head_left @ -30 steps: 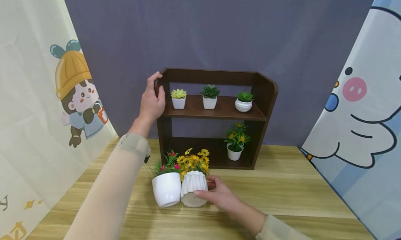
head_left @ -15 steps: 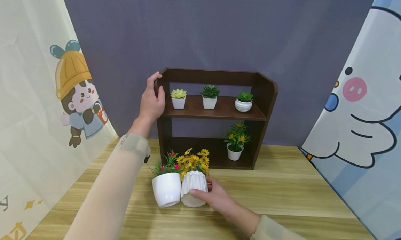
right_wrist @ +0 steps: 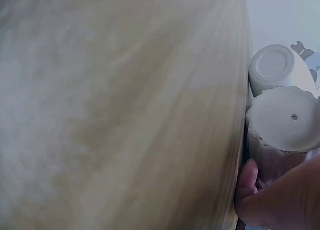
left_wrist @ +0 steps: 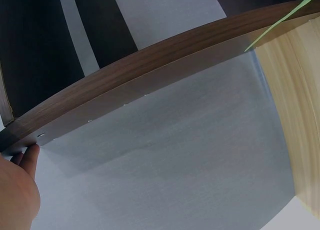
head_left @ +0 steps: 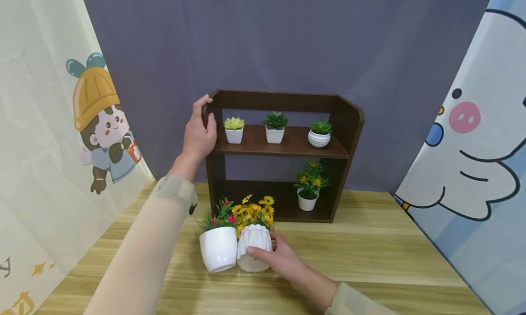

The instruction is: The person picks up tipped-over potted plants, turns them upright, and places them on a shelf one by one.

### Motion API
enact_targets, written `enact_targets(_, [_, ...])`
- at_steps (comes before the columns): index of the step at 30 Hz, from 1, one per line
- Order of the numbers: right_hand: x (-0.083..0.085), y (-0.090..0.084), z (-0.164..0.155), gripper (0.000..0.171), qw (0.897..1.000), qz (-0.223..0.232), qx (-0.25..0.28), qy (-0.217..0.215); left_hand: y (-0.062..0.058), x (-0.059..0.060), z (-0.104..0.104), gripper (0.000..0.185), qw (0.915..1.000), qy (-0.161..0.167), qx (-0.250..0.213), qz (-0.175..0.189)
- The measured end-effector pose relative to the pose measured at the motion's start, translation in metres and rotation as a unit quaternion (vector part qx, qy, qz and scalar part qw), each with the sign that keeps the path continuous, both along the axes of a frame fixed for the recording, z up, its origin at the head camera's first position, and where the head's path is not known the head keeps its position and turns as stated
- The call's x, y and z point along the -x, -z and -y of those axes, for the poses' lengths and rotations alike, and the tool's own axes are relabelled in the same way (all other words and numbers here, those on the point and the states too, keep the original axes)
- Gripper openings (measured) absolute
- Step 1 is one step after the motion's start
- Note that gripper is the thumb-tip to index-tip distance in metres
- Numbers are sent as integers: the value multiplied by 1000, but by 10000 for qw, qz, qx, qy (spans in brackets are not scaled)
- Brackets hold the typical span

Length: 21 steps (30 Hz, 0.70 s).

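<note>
Holding, head view: right hand (head_left: pixel 285 261) gripped the fluted pot (head_left: pixel 255 244), tipped on its side before the shelf (head_left: pixel 275 100); from the grip, pot lay toward shelf's left end, long axis shelfward, yellow flowers (head_left: pixel 255 211) shelf-side. Right hand nearer; left hand (head_left: pixel 200 134) gripped shelf's upper left edge.
Shelf, left wrist view: left hand touched side panel; full wrap cropped.
Fluted pot, right wrist view: right hand held it, wrap partly hidden; smooth pot (right_wrist: pixel 272 64) alongside, shelf unseen.
</note>
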State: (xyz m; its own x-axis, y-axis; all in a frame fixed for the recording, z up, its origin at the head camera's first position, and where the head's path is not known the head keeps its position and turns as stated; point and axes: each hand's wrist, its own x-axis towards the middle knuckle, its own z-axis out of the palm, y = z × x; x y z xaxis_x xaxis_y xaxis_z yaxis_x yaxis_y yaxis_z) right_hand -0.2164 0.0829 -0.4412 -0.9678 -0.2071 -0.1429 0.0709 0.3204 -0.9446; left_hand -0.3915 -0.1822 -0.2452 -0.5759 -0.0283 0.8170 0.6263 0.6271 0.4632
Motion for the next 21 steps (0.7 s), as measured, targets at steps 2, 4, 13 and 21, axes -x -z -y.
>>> enact_targets(2, [0, 0, 0, 110, 10000, -20, 14, -9, 0, 0, 0, 42, 10000, -3, -6, 1])
enact_targets(4, [-1, 0, 0, 109, 10000, -51, 15, -20, 0, 0, 0, 42, 10000, -6, -10, -5])
enact_targets(13, [1, 1, -2, 102, 9997, -202, 106, -4, 0, 0, 0, 41, 10000, -14, -4, -38])
enact_targets(21, [3, 1, -3, 102, 9997, -138, 181, -29, 1, 0, 0, 42, 10000, -26, 17, 54])
